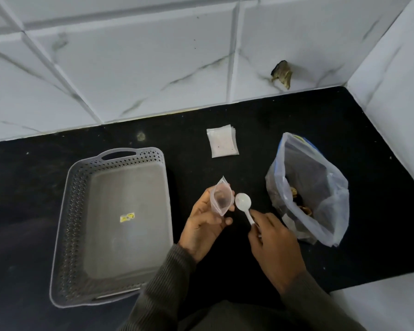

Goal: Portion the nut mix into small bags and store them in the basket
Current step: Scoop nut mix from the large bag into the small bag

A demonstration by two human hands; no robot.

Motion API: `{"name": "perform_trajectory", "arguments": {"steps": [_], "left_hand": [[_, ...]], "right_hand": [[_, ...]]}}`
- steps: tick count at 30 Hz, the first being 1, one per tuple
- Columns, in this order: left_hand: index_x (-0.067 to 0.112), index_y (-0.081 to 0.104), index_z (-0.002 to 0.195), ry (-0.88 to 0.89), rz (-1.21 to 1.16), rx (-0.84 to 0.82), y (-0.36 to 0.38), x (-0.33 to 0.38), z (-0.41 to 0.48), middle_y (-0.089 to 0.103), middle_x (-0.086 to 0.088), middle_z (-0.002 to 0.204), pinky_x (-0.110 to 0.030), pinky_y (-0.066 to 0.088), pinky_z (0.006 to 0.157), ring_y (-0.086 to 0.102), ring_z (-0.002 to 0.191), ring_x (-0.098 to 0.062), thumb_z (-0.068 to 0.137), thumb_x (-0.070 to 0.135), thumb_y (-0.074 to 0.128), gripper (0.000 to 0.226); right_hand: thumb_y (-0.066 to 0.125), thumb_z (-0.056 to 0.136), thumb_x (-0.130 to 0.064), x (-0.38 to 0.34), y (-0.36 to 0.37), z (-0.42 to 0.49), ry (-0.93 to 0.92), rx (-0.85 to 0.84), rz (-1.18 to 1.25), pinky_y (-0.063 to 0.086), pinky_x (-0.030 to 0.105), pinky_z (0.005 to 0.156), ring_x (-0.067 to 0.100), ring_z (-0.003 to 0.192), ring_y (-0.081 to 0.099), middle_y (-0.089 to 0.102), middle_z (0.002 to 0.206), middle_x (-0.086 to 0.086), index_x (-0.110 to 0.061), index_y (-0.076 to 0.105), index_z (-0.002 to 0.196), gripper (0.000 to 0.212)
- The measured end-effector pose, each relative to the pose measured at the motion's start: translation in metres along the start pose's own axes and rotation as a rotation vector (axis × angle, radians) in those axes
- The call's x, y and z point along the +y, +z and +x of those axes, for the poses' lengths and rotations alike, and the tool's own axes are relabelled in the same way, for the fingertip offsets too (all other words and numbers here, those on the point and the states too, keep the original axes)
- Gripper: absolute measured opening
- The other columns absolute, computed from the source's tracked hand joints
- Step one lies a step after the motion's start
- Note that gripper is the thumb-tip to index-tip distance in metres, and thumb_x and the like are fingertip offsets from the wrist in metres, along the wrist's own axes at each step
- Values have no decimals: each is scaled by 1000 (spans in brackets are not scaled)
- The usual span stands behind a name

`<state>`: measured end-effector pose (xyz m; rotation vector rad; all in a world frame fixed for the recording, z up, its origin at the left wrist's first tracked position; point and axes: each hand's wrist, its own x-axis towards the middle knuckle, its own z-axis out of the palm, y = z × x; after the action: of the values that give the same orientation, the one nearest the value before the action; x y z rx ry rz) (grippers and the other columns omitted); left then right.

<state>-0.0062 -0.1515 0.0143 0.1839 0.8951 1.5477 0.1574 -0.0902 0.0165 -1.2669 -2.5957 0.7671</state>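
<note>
A: Your small bag (pixel 221 199) is up off the black counter (pixel 22 211), held in your left hand (pixel 204 226). It's clear plastic, and its mouth is spread into a diamond shape.

B: Your thumb and fingers pinch it from both sides near the bottom. You can see dark through the plastic, but I cannot tell whether that's contents or the counter behind.

A: The bowl of your white plastic spoon (pixel 244 205) sits just beside the bag's right edge, its inside showing plain white. Your right hand (pixel 275 240) has its fingers curled round the handle.

B: To the right of that hand, the large clear bag (pixel 320 187) stands open, with the brown nut mix (pixel 301 204) low inside.

A: Behind your hands, near the tiled wall (pixel 129 56), a stack of small bags (pixel 222 142) lies flat.

B: On your left is the grey perforated basket (pixel 67 223), with 1 yellow sticker (pixel 127 217) on its floor.
</note>
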Motion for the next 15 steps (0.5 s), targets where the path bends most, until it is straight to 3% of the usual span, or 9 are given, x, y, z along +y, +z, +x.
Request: {"name": "perform_trajectory", "arguments": {"steps": [3,5,7,9,15], "left_hand": [[8,59,132,-46,-116,-55,1,-2,-1,60,-13,126,-34,46,76,58,96,-21,69,16,59,64],[6,54,136,-65,-166,-80,5,-4,-1,57,-15,129,-35,45,76,57,97,-23,78,33,60,64],[6,60,131,-76,-171,-43,11,-7,2,58,-15,127,-34,44,74,56,94,-23,86,48,56,62],[8,67,120,-62,-122,9,20,-10,5,60,-13,121,-32,43,71,56,91,-21,90,57,50,60],[16,72,96,-31,33,167,40,-18,17,65,-6,110,-30,42,68,58,83,-15,93,60,47,50]], "right_hand": [[75,80,-9,4,-22,-20,-22,-24,42,34,4,60,2,79,62,70,97,5,-12,67,110,32],[75,77,-10,5,-40,-31,-36,68,115,32,-1,53,-8,70,53,70,80,0,-17,66,99,25],[68,83,-16,4,-63,-37,-35,177,202,43,2,62,-10,70,54,64,81,-12,-15,69,97,13],[56,88,-28,1,-92,-39,-53,278,224,42,-1,72,-10,79,58,58,84,-20,-15,69,98,21],[62,90,-15,29,-161,-18,5,487,61,43,-1,77,5,78,63,69,96,7,-1,69,107,23]]}}
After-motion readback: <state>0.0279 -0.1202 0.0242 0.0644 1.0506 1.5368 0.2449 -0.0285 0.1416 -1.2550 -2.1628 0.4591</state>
